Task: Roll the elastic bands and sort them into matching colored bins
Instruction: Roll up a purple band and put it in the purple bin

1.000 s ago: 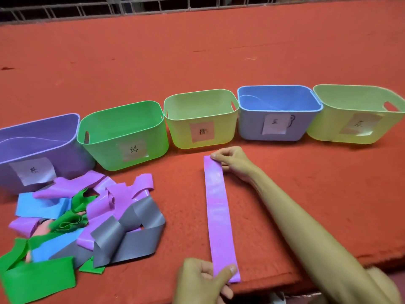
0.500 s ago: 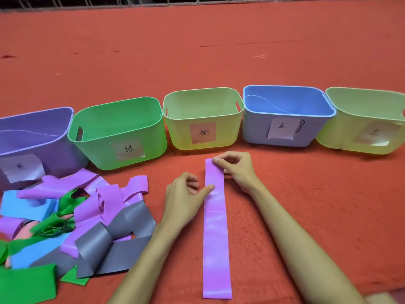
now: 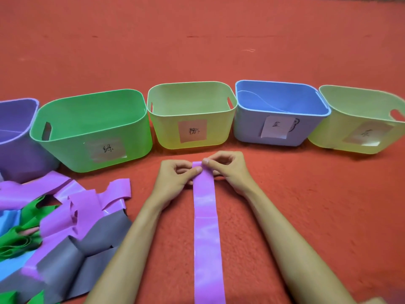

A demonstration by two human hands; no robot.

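Red carpet — left hand, right hand pinch purple band far end.

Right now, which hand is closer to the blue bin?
Right. The right hand sits in front of the blue bin, by its left corner; the left hand is farther left, before the middle yellow bin. Both pinch the purple band.

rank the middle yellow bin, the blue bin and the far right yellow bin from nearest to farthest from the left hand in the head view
1. middle yellow bin: just beyond the left hand, which pinches the far end of the purple band.
2. blue bin: next along the row to the right.
3. far right yellow bin: at the row's right end.
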